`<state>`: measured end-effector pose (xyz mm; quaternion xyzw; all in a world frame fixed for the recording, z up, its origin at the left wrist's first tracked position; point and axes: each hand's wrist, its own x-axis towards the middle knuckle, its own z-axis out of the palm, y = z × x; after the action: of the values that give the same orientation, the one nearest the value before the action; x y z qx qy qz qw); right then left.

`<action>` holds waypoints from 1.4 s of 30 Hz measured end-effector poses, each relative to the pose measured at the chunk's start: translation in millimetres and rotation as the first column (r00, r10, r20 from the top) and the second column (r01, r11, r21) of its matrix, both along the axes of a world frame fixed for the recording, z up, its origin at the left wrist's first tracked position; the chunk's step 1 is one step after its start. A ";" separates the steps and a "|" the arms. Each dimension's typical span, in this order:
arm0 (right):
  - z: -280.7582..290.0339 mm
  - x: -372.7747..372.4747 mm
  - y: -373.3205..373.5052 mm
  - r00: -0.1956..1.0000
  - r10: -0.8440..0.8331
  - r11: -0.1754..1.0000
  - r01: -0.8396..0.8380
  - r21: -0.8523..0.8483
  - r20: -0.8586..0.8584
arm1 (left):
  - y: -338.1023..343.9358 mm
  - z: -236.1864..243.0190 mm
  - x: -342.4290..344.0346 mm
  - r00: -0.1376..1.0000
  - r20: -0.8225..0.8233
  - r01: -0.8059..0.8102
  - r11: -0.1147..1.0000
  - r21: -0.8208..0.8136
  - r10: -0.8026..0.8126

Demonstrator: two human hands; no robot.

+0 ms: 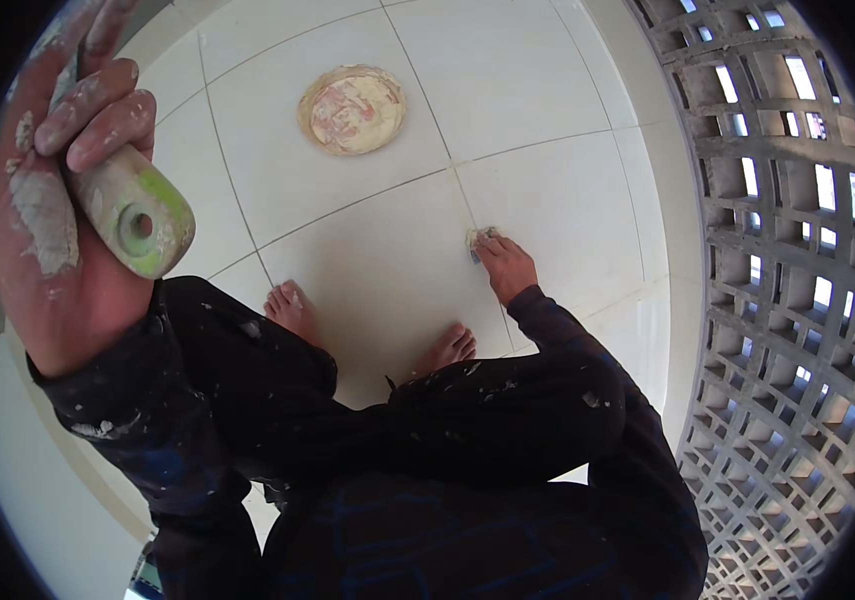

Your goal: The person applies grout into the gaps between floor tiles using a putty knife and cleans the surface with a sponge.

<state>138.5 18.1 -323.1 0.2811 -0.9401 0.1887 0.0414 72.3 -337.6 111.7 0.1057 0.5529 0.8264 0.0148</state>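
Observation:
Raised close at the upper left, my left hand (68,200) is closed around the pale and green handle (143,215) of a tool. The handle has a hole in its end and is smeared with dried paste; most of the tool's working end is hidden behind the fingers. White paste coats my palm and fingers. Down on the tiles, my right hand (508,265) pinches a small, paste-smeared thing (475,243) against a tile joint. Its kind is not clear. Farther off lies a round shallow dish (305,112) holding cream paste with pinkish patches.
White floor tiles (328,240) with dark joints spread before me; part of one joint near my right hand looks cream. My bare feet (293,310) rest on them. A pierced block wall (778,250) rises at right behind a low ledge (683,300). A pale wall stands at left.

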 end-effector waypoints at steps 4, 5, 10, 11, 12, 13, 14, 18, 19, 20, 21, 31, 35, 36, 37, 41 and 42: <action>-4.8 99.2 25.8 0.991 -0.110 0.993 0.107 0.051 0.070 | 23.3 -19.7 -24.5 0.988 0.131 0.057 0.980 0.191 -0.083; -5.7 124.4 32.2 0.984 -0.142 0.990 0.140 0.034 0.102 | 25.4 -23.5 -27.6 0.986 0.137 0.065 0.977 0.204 -0.094; -54.1 245.6 100.1 0.980 -0.187 0.977 0.193 0.088 -0.074 | 42.3 -22.3 -32.3 0.964 0.152 0.187 0.964 0.188 -0.217; -38.7 242.7 102.3 0.972 -0.166 0.986 0.167 0.011 0.169 | 35.3 -28.5 -38.5 0.965 0.156 0.182 0.966 0.183 -0.211; -20.1 233.7 101.9 0.910 -0.116 0.985 0.156 -0.069 0.398 | 32.1 -38.0 -52.2 0.911 0.132 0.341 0.895 0.289 -0.390; -7.6 216.9 95.7 0.911 -0.103 0.986 0.145 -0.076 0.400 | 25.8 -42.0 -50.8 0.879 0.114 0.406 0.851 0.333 -0.464; 13.9 181.7 81.5 0.906 -0.163 0.976 0.205 -0.069 0.391 | 27.1 -37.7 -49.7 0.837 0.089 0.475 0.798 0.371 -0.539; 37.1 18.7 23.2 0.990 -0.106 0.974 0.122 -0.193 0.093 | 43.2 -18.9 -24.3 0.991 0.102 0.072 0.992 0.102 -0.082; 34.4 -18.3 17.7 0.996 -0.087 0.981 0.089 -0.171 0.018 | 50.9 -35.1 -28.7 0.994 0.066 0.079 0.993 0.091 -0.085; 32.1 -55.5 1.7 0.997 -0.067 0.984 0.062 -0.165 -0.027 | 56.9 -38.0 -28.8 0.997 0.023 0.070 0.996 0.053 -0.072; 29.6 -87.9 -11.9 0.996 -0.046 0.987 0.034 -0.155 -0.075 | 60.4 -41.3 -28.5 0.998 0.013 0.063 0.997 0.039 -0.064; -1.3 -27.3 -17.0 1.000 0.002 1.000 -0.002 -0.017 -0.007 | 68.5 -58.1 -47.3 0.992 0.122 0.034 0.999 -0.027 -0.031; 3.2 82.7 25.8 0.991 -0.050 0.998 0.056 -0.041 0.124 | 66.0 -50.2 -56.4 0.974 0.199 0.110 0.994 0.001 -0.108; 3.2 115.4 39.9 0.982 -0.087 0.996 0.090 -0.005 0.165 | 64.9 -54.0 -59.4 0.974 0.169 0.153 0.988 0.000 -0.151; 4.9 149.3 55.2 0.971 -0.129 0.992 0.123 0.039 0.203 | 62.8 -62.0 -64.8 0.971 0.136 0.197 0.980 0.006 -0.196; 8.4 245.2 67.6 0.895 -0.295 0.955 0.276 0.103 0.334 | 55.9 -70.1 -73.9 0.948 0.138 0.273 0.956 0.111 -0.287; 9.4 247.6 66.3 0.846 -0.364 0.930 0.356 0.096 0.389 | 59.3 -70.4 -74.4 0.969 0.111 0.216 0.975 0.053 -0.221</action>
<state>386.1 84.4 -313.6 0.0559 -0.9662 0.2216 -0.1196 -2.1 -278.3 41.4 0.1182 0.5194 0.8354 0.1357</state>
